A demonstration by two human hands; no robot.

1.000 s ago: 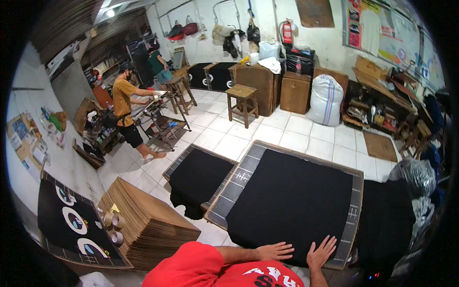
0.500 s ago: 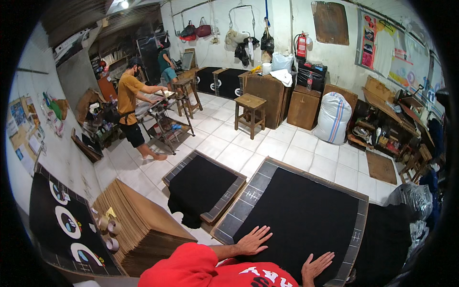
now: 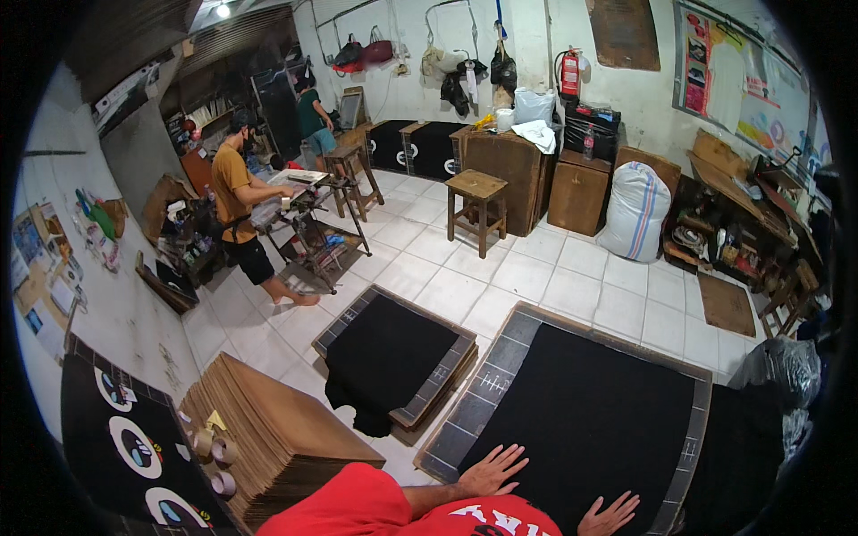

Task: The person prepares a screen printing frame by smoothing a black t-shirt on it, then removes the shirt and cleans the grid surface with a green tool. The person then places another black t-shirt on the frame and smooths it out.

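Observation:
A black cloth (image 3: 608,393) lies spread over a board with grey, line-marked edges (image 3: 460,415). My left hand (image 3: 494,470) rests flat on the near left part of the cloth, fingers stretched and spread. Further right, my right hand (image 3: 610,516) also lies on the cloth near its close edge, palm down with fingers apart. Neither hand holds anything. Beside this board, a second black cloth (image 3: 393,344) covers a lower stack of boards (image 3: 438,393), with part of it hanging over the left side.
At left stand a tall stack of brown boards (image 3: 295,415), tape rolls (image 3: 223,451) and a board with printed black cloth (image 3: 116,429). A co-worker in an orange shirt (image 3: 234,188) works at a metal-framed table (image 3: 313,223). Dark cloth (image 3: 737,447) and plastic bags (image 3: 782,366) lie at right.
The whole view has shifted slightly, so things sit a little lower and further right. Both my hands stay on the cloth. The co-worker in orange has drawn an arm back.

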